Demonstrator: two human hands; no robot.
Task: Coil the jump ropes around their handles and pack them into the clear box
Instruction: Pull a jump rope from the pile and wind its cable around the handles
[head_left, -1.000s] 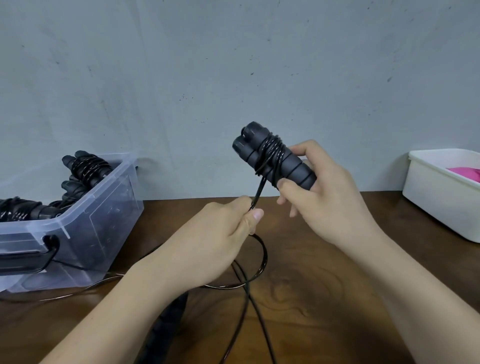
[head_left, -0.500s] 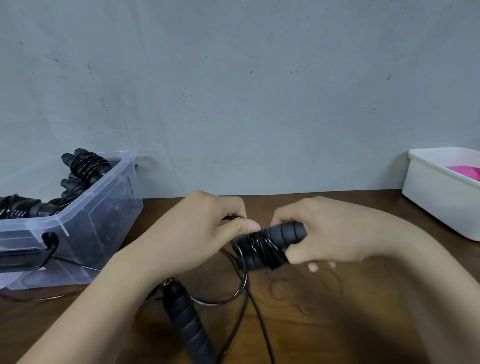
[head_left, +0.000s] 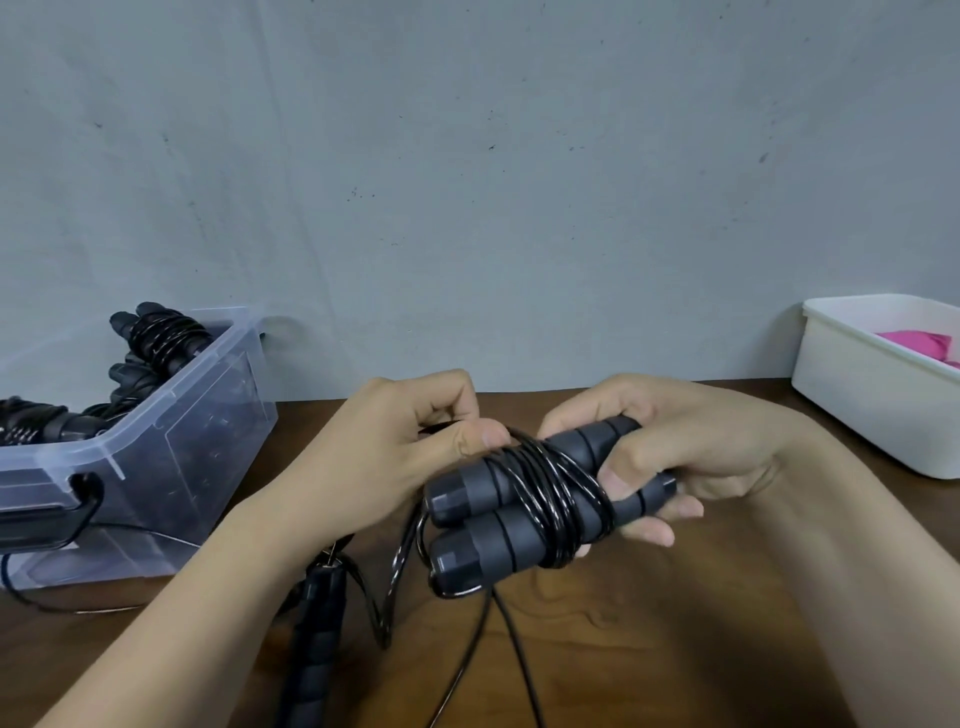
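box (head_left: 208, 431) left, tub (head_left: 857, 415) right, handles (head_left: 498, 540) between, seemingly above table (head_left: 675, 649)

The right hand (head_left: 675, 457) grips a pair of black handles (head_left: 488, 525) held side by side above the wooden table (head_left: 649, 649), with black cord (head_left: 550, 483) wound several turns around them. The left hand (head_left: 395, 457) pinches the cord just left of the wraps. A loose handle (head_left: 317, 623) lies near. The clear box (head_left: 171, 457) at far left holds coiled ropes (head_left: 161, 338). A white bin (head_left: 872, 415) sits at far right.

Black rope (head_left: 545, 483), dark grey handles (head_left: 498, 540), brown table (head_left: 649, 649).
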